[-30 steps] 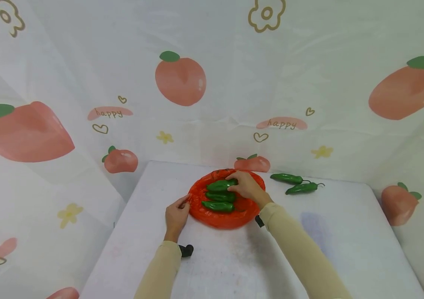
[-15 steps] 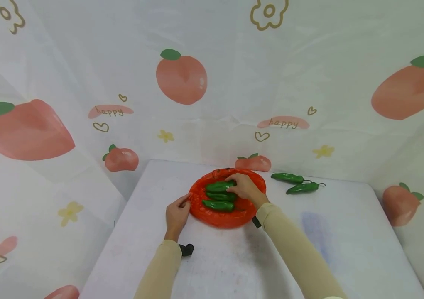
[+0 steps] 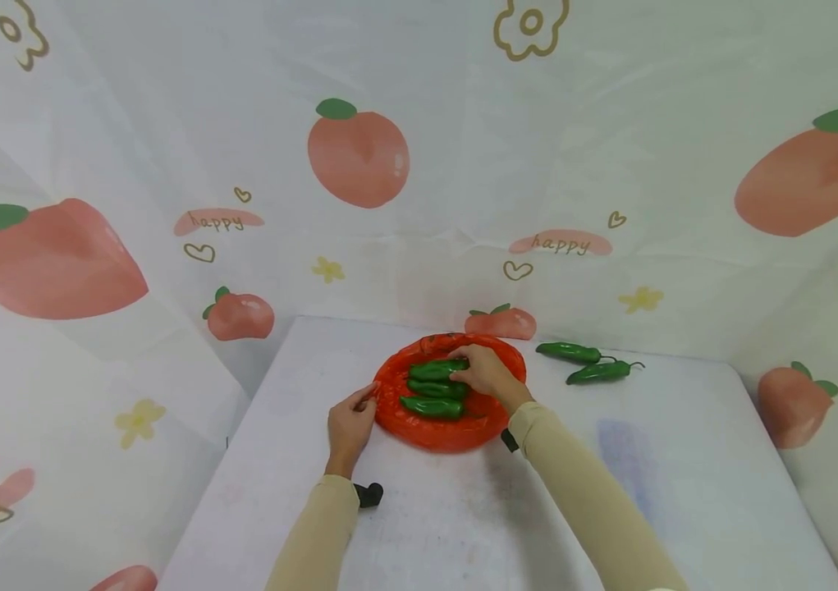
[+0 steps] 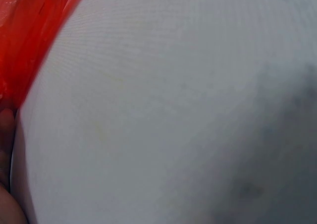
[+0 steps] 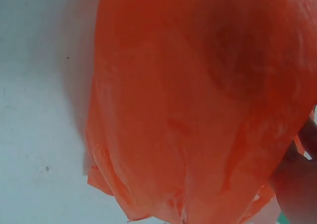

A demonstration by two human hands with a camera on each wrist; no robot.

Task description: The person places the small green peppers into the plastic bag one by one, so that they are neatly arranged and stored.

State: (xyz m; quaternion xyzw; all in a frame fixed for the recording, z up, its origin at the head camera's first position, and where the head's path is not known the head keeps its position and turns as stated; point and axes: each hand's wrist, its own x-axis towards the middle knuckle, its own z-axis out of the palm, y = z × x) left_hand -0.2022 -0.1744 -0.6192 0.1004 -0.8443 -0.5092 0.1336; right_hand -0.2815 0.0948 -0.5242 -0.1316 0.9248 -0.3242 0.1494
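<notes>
A red plastic bag (image 3: 441,435) lies spread in a round shape on the table, its rim standing up. Inside, three green chili peppers lie side by side: a near pepper (image 3: 431,407), a middle pepper (image 3: 435,389) and a far pepper (image 3: 435,370). My right hand (image 3: 488,373) reaches over the bag's right rim and holds the stem end of the far pepper between thumb and fingers. At the left rim, my left hand (image 3: 350,423) pinches the bag's edge. The left wrist view shows only the red edge (image 4: 29,40) beside fingertips; the bag's wall (image 5: 173,95) fills the right wrist view.
Two more green chili peppers, a rear one (image 3: 569,352) and a front one (image 3: 599,373), lie at the table's back right. The white table (image 3: 684,476) meets a printed cloth backdrop (image 3: 455,180) behind and at both sides.
The far pepper has settled slightly closer to the middle pepper, with my right hand still on it. My left hand keeps its place at the bag's rim.
</notes>
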